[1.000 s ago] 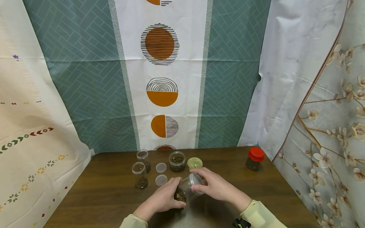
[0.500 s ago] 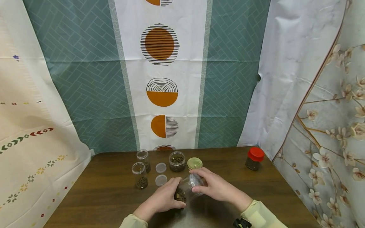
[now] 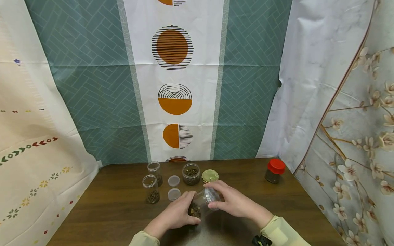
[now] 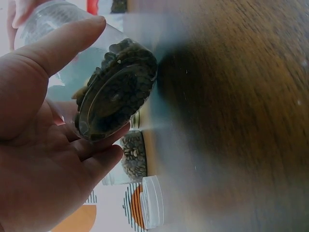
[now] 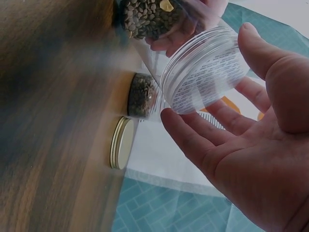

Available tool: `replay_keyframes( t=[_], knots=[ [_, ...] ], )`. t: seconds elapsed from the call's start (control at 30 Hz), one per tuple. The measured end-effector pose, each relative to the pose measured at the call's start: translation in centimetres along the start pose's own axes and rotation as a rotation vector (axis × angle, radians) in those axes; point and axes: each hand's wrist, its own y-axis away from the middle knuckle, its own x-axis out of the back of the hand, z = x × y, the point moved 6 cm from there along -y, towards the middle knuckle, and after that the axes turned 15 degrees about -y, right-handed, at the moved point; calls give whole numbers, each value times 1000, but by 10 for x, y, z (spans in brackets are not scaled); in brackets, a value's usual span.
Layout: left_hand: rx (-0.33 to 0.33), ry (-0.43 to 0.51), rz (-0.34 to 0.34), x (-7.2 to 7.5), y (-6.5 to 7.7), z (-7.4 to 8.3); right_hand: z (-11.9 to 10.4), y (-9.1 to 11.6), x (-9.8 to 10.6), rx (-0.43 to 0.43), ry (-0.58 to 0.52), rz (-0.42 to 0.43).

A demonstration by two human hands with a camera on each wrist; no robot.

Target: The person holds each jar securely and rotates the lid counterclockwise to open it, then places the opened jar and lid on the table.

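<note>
1. Jar [image 3: 203, 202] of dark beans, clear plastic, tilts low above the table [image 3: 107, 212], mouth open toward the right.
2. Left hand [image 3: 175, 214] wraps its base; right hand [image 3: 233, 202] cups the rim, fingers loosely curled.
3. Risk: tip it further and beans likely spill out.
4. Nearby: gold lid [image 3: 210, 176], small jars [image 3: 151, 189].

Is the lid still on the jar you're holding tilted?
No, the tilted jar shows a bare threaded mouth in the right wrist view, with no lid on it.
</note>
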Motion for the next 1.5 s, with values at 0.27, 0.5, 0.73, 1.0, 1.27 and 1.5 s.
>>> replay_keyframes(
  t=[0.27,0.5,0.73,1.0,1.27,1.5],
  knots=[
    [2,4,0,0,0,0,5,0,-1,-28,-20,-12],
    [4,14,-3,-1,0,0,5,1,-1,-26,-35,-13],
    [-3,1,15,2,1,1,3,1,-1,-18,-24,-15],
    [-6,-5,16,2,1,2,2,2,-1,-11,-35,-24],
    [-8,2,18,1,1,1,3,3,-1,-14,-60,-45],
    [-7,0,18,0,0,0,5,3,-1,-25,-73,-54]
  ],
)
